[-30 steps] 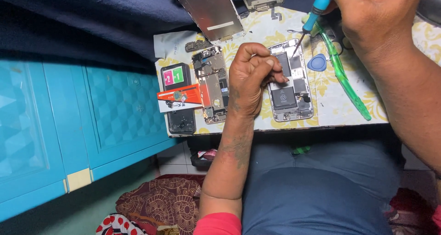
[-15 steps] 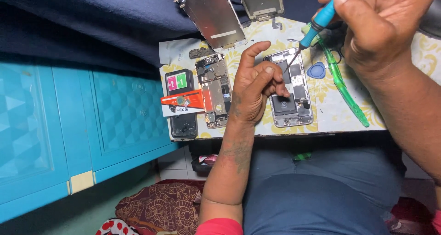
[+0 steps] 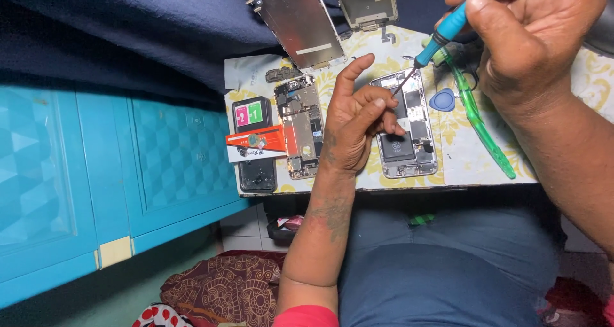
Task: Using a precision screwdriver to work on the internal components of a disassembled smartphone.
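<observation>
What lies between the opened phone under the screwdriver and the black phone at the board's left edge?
In the head view, another opened phone and the left hand lie between the opened phone and the black phone.

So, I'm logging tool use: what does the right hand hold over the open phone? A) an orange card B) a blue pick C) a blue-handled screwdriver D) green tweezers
C: the right hand grips the blue-handled screwdriver, its tip over the open phone.

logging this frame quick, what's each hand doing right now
Left hand: holds nothing, fingers curled, resting on the opened phone, forefinger raised.
Right hand: closed on the blue-handled screwdriver, tip at the phone's upper part.
</observation>
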